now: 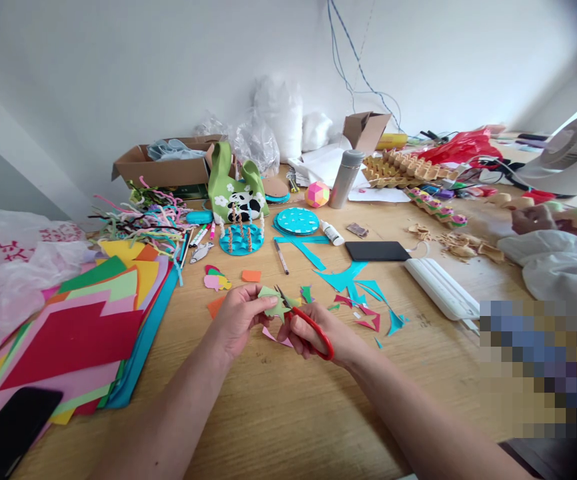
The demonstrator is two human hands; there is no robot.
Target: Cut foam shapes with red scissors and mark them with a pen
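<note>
While pinching a pale green paper piece (272, 305) between the thumb and fingers of the left hand (241, 313), working at its edge with red-handled scissors (313, 322), held by the curled right hand (311, 333); seemingly at the trimming step, with the paper raised just above the middle of the wooden table (268, 413), near cut paper scraps (341, 279); calling next, probably, for feeding and turning the paper gently with 1 hand, closing the blades in short bites with the other, and keeping fingertips clear of the tips.

Can see, at the back left, an open cardboard box (133, 162), holding crumpled pale blue material (175, 149) up to the rim; beside it, a green panda bag (241, 201), contents hidden; behind, a large clear plastic bag (285, 120), apparently stuffed with something white; further right, a lidded grey tumbler (347, 181), standing, contents not visible; beyond that, tan egg cartons (398, 172), too small in view to tell about anything in the cups; nearer, a small white bottle (332, 233), lying down, contents likewise hidden.
</note>
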